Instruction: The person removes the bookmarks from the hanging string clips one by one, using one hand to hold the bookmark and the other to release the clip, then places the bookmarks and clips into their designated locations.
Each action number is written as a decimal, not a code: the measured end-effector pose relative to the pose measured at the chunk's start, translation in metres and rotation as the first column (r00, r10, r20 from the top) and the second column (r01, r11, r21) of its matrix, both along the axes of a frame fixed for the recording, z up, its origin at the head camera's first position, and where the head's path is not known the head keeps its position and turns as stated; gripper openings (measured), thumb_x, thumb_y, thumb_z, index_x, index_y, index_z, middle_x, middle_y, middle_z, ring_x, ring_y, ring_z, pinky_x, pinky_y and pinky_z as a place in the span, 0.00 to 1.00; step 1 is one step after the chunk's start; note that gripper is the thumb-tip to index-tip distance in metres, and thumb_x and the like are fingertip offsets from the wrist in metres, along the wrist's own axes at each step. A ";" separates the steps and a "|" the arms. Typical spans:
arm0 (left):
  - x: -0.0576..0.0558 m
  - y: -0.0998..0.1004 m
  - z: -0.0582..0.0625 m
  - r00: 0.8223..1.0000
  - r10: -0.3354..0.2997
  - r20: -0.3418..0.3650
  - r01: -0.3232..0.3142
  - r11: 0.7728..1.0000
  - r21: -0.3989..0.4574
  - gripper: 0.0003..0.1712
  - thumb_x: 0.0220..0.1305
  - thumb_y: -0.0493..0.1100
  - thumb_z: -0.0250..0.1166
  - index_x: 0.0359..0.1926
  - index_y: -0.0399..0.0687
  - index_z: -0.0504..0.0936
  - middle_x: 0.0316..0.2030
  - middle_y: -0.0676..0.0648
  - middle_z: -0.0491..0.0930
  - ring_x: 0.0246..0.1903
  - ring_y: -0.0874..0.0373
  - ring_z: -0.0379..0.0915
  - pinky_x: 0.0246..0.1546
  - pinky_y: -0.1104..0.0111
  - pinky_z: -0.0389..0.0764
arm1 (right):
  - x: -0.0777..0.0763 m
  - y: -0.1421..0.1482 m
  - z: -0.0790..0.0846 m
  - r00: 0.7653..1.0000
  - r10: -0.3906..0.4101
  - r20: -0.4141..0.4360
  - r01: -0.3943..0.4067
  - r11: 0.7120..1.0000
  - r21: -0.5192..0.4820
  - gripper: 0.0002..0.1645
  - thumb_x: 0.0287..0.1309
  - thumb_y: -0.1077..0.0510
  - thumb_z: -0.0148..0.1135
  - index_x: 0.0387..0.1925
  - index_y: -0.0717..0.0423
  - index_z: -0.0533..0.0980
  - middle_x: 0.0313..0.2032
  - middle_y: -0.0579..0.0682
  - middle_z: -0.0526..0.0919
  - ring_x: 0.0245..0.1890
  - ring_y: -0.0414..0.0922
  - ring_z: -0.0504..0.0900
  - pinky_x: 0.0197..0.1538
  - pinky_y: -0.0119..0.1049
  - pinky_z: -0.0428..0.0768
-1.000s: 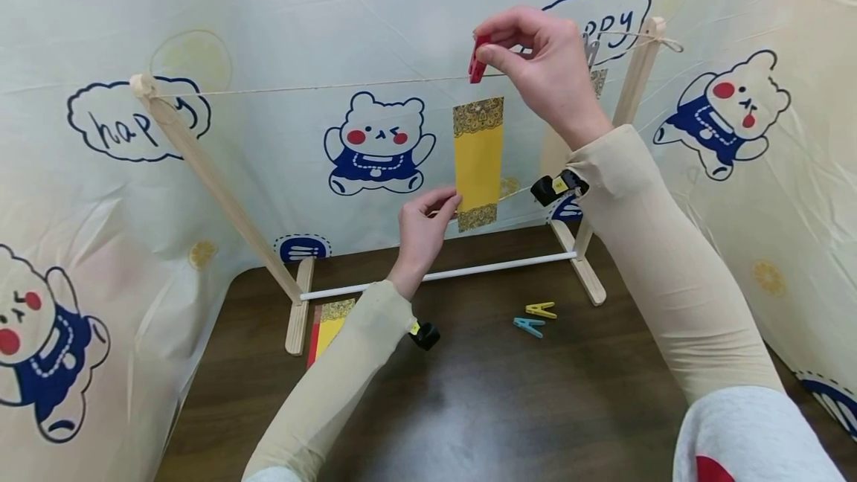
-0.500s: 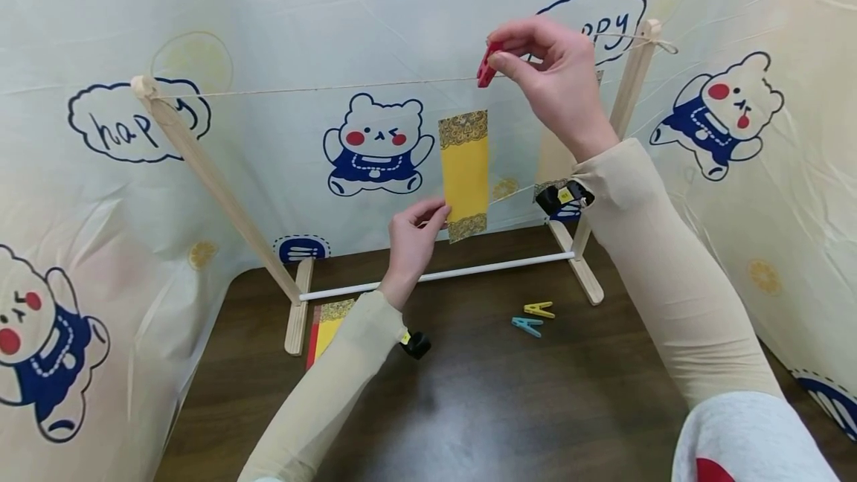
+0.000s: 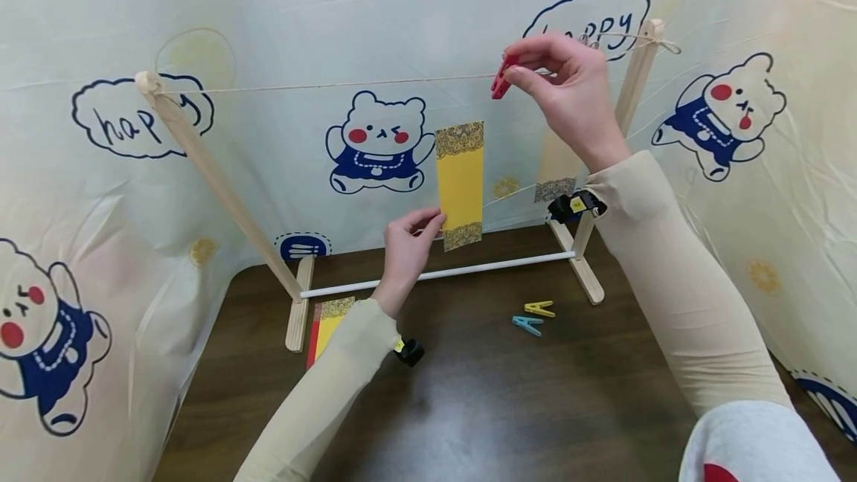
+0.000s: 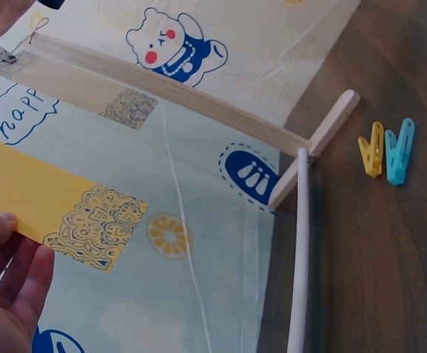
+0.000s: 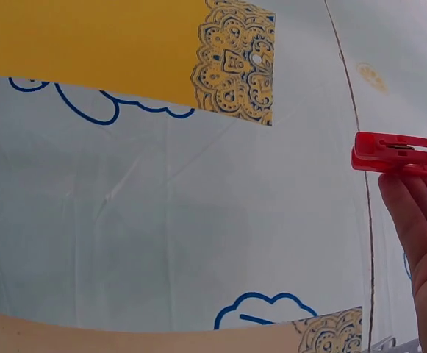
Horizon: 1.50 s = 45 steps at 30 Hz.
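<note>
My left hand [image 3: 408, 251] pinches the left edge of a yellow bookmark [image 3: 460, 186], near its lower end. The bookmark has dark lace patterns at both ends and hangs upright below the string [image 3: 348, 85]; a small hole shows near its upper end in the right wrist view. Higher and to the right, my right hand [image 3: 569, 91] pinches a red clothespin [image 5: 389, 152] between thumb and fingers. The clothespin's tip points down and left, overlapping the string in the right wrist view. A gap separates clothespin and bookmark.
The string runs between two wooden posts [image 3: 214, 177], joined below by a white rod [image 3: 469, 268]. A beige bookmark [image 4: 81, 84] hangs at right from a metal clip [image 4: 2, 54]. Yellow [image 3: 539, 309] and blue [image 3: 527, 325] clothespins lie on the table. More bookmarks [image 3: 330, 322] lie by the left foot.
My left hand has lowered the yellow bookmark and shifted it slightly left. My right hand has moved right and down with the red clothespin, widening the gap between them.
</note>
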<state>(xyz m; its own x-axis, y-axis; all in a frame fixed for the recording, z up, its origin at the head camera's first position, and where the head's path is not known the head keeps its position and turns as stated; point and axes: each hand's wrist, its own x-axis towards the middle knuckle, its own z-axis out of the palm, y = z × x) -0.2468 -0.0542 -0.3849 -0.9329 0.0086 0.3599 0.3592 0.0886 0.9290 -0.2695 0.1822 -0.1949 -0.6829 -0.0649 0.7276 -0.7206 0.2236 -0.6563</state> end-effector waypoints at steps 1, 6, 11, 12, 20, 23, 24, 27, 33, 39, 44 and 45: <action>0.001 -0.001 0.000 1.000 -0.001 0.000 0.001 1.000 -0.003 0.11 0.69 0.35 0.70 0.49 0.34 0.89 0.45 0.38 0.88 0.37 0.53 0.86 0.42 0.63 0.88 | 0.000 0.001 -0.001 1.000 0.001 0.000 -0.001 1.000 -0.004 0.11 0.63 0.68 0.70 0.47 0.61 0.86 0.42 0.48 0.88 0.42 0.44 0.86 0.50 0.29 0.84; 0.002 -0.003 -0.003 1.000 0.002 -0.014 -0.002 1.000 -0.001 0.11 0.69 0.35 0.70 0.49 0.33 0.89 0.44 0.37 0.88 0.37 0.50 0.86 0.44 0.55 0.88 | 0.005 0.004 -0.008 1.000 0.009 0.014 -0.009 1.000 -0.007 0.12 0.63 0.69 0.71 0.48 0.62 0.86 0.43 0.48 0.89 0.43 0.45 0.85 0.52 0.30 0.84; 0.005 -0.004 -0.006 1.000 0.004 -0.022 -0.004 1.000 0.004 0.11 0.68 0.34 0.70 0.48 0.33 0.89 0.44 0.36 0.88 0.38 0.46 0.86 0.45 0.49 0.87 | 0.009 0.006 -0.016 0.999 -0.003 0.033 0.003 1.000 0.008 0.13 0.63 0.67 0.71 0.49 0.60 0.86 0.44 0.48 0.89 0.44 0.45 0.86 0.52 0.30 0.84; 0.006 -0.005 -0.007 1.000 0.001 -0.022 -0.001 1.000 0.004 0.10 0.68 0.34 0.70 0.48 0.33 0.89 0.44 0.36 0.88 0.38 0.46 0.86 0.45 0.49 0.87 | 0.010 0.006 -0.018 0.999 -0.005 0.033 0.004 1.000 0.012 0.13 0.63 0.67 0.71 0.50 0.60 0.86 0.44 0.48 0.89 0.44 0.45 0.86 0.52 0.30 0.84; 0.015 -0.009 -0.010 1.000 0.006 -0.017 -0.005 0.999 0.052 0.09 0.67 0.33 0.71 0.46 0.32 0.90 0.41 0.35 0.88 0.34 0.55 0.84 0.44 0.52 0.88 | 0.017 0.009 -0.033 0.998 -0.043 0.052 0.039 0.997 0.065 0.14 0.64 0.65 0.71 0.52 0.59 0.85 0.46 0.47 0.89 0.46 0.43 0.86 0.53 0.30 0.84; 0.019 -0.011 -0.010 1.000 0.009 -0.013 -0.008 0.997 0.071 0.08 0.67 0.32 0.70 0.46 0.32 0.89 0.40 0.35 0.88 0.32 0.56 0.84 0.43 0.50 0.87 | 0.020 0.009 -0.038 0.998 -0.036 0.045 0.033 0.997 0.070 0.15 0.64 0.66 0.71 0.52 0.61 0.85 0.47 0.48 0.89 0.46 0.43 0.86 0.53 0.30 0.84; 0.020 -0.012 -0.011 1.000 0.010 -0.009 -0.009 0.997 0.071 0.09 0.68 0.33 0.70 0.46 0.32 0.89 0.41 0.35 0.88 0.32 0.56 0.84 0.43 0.52 0.88 | 0.021 0.009 -0.040 0.999 -0.032 0.039 0.030 0.997 0.072 0.15 0.64 0.66 0.71 0.52 0.61 0.85 0.47 0.49 0.89 0.45 0.43 0.86 0.53 0.30 0.84; 0.022 -0.015 -0.013 1.000 0.013 0.007 -0.013 0.998 0.059 0.09 0.67 0.33 0.71 0.47 0.33 0.90 0.41 0.35 0.88 0.33 0.51 0.85 0.41 0.61 0.89 | 0.023 0.010 -0.045 1.000 -0.019 0.025 0.017 0.997 0.076 0.15 0.64 0.67 0.70 0.52 0.63 0.85 0.46 0.50 0.89 0.45 0.42 0.86 0.52 0.30 0.84; 0.027 -0.019 -0.019 0.999 0.024 0.024 -0.025 0.999 0.041 0.09 0.67 0.33 0.71 0.46 0.34 0.90 0.39 0.34 0.88 0.35 0.38 0.85 0.37 0.73 0.86 | 0.025 0.010 -0.055 0.999 0.009 0.036 -0.012 0.997 0.081 0.16 0.63 0.68 0.70 0.53 0.64 0.84 0.46 0.51 0.89 0.45 0.43 0.86 0.52 0.31 0.84; 0.033 -0.022 -0.023 0.998 0.018 0.061 -0.020 0.999 0.042 0.09 0.67 0.33 0.71 0.47 0.33 0.89 0.40 0.36 0.88 0.33 0.58 0.85 0.40 0.63 0.89 | 0.028 0.009 -0.065 0.998 0.014 0.058 -0.020 0.995 0.095 0.16 0.64 0.68 0.70 0.53 0.64 0.84 0.47 0.53 0.88 0.45 0.42 0.87 0.52 0.30 0.84; 0.039 -0.025 -0.026 0.998 0.012 0.068 -0.014 0.999 0.033 0.10 0.66 0.32 0.71 0.47 0.33 0.89 0.40 0.37 0.88 0.33 0.58 0.86 0.44 0.52 0.88 | 0.030 0.009 -0.073 0.998 0.031 0.058 -0.037 0.994 0.101 0.16 0.64 0.68 0.70 0.54 0.63 0.84 0.47 0.55 0.88 0.45 0.42 0.87 0.52 0.30 0.84; 0.040 -0.025 -0.027 0.998 0.012 0.067 -0.014 0.999 0.029 0.10 0.66 0.32 0.71 0.47 0.34 0.89 0.40 0.37 0.88 0.34 0.56 0.86 0.44 0.52 0.88 | 0.030 0.008 -0.074 0.998 0.037 0.057 -0.042 0.994 0.103 0.17 0.64 0.68 0.70 0.54 0.63 0.84 0.47 0.55 0.88 0.45 0.42 0.87 0.52 0.30 0.85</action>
